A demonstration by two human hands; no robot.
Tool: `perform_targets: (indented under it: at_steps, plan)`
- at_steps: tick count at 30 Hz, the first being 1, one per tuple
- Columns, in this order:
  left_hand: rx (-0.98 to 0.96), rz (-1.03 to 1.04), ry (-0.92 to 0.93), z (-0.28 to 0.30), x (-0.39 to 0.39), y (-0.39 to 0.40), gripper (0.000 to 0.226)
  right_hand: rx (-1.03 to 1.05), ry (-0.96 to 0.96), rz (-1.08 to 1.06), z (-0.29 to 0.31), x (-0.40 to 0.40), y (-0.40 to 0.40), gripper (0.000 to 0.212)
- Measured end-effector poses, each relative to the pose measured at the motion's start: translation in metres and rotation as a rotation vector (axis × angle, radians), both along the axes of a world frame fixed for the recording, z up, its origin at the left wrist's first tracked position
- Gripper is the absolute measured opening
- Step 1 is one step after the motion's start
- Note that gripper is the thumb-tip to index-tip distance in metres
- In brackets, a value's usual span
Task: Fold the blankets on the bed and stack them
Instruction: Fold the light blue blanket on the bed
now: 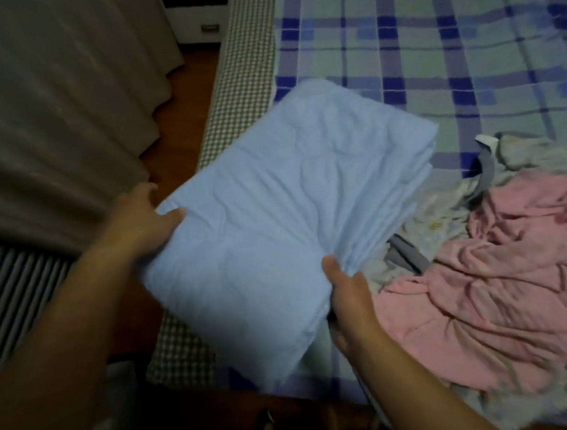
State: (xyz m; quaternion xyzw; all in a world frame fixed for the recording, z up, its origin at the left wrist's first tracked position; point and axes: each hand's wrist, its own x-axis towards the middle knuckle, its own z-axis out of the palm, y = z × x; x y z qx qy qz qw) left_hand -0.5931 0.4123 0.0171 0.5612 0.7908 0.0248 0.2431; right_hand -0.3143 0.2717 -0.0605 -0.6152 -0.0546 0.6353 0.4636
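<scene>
A: Head view. Blue blanket (286,221) is folded into a thick pad, several layers showing on its right edge. It sits over the bed's (466,44) left edge, partly overhanging. Lifted or resting, can't tell.

B: Hands?

A: Left hand (145,223) grips the pad's left edge, thumb on top. Right hand (347,298) grips the near right edge, thumb on top, fingers under and hidden. Both clamped on the blue blanket.

B: Step?

A: Looks like fold one is done and the pad is being carried or placed. Pink blanket (495,299) lies crumpled at the bed's near right corner, unfolded, just beside the pad.

B: Next?

A: My read: set the pad flat on the plaid sheet, clear of the edge, keeping the layers squared. Then spread the pink one and fold it.
</scene>
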Motion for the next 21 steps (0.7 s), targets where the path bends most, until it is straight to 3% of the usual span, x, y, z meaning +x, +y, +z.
perform_targets:
  at_steps: [1,2,4,5,6,8,11,13,14,15,17,18,19,21]
  plan:
    - [0.072,-0.021,0.116,-0.031,0.003,-0.014,0.080,-0.076,0.018,0.099,-0.024,-0.015,-0.011,0.061]
    - [0.118,-0.054,0.190,-0.061,0.015,-0.035,0.075,-0.179,0.005,0.196,-0.044,-0.023,-0.020,0.055]
    - [0.094,-0.158,0.162,-0.120,0.049,-0.085,0.072,-0.344,-0.094,0.332,-0.077,-0.022,-0.032,0.020]
    - [0.026,-0.219,0.144,-0.151,0.065,-0.112,0.073,-0.376,-0.246,0.375,-0.083,-0.015,-0.033,0.016]
    - [-0.057,-0.267,0.135,-0.177,0.079,-0.136,0.075,-0.338,-0.476,0.381,-0.083,-0.005,-0.031,0.023]
    - [-0.063,-0.324,0.164,-0.217,0.095,-0.166,0.075,0.010,-0.946,0.385,-0.073,0.010,-0.025,0.033]
    - [-0.014,-0.272,0.188,-0.237,0.112,-0.165,0.075,0.615,-1.342,0.670,-0.041,0.011,0.009,0.047]
    - [-0.006,-0.259,0.214,-0.236,0.114,-0.162,0.073,0.643,-1.580,0.840,-0.065,0.023,0.042,0.055]
    - [0.016,-0.259,0.202,-0.234,0.111,-0.168,0.071,0.506,-1.677,0.871,-0.090,0.041,0.057,0.062]
    - [0.052,-0.276,0.179,-0.232,0.106,-0.177,0.069,0.274,-1.632,0.918,-0.118,0.066,0.067,0.072]
    - [0.114,-0.239,0.149,-0.226,0.087,-0.200,0.063,-0.117,-1.237,0.905,-0.159,0.111,0.070,0.103]
    - [0.117,-0.153,0.107,-0.226,0.074,-0.208,0.063,-0.200,-1.073,0.860,-0.175,0.130,0.065,0.113]
    - [0.139,-0.001,0.105,-0.229,0.061,-0.213,0.065,-0.221,-0.960,0.834,-0.182,0.141,0.064,0.109]
    - [0.111,0.479,-0.104,-0.235,0.035,-0.213,0.087,-0.202,-0.888,0.774,-0.175,0.142,0.075,0.084]
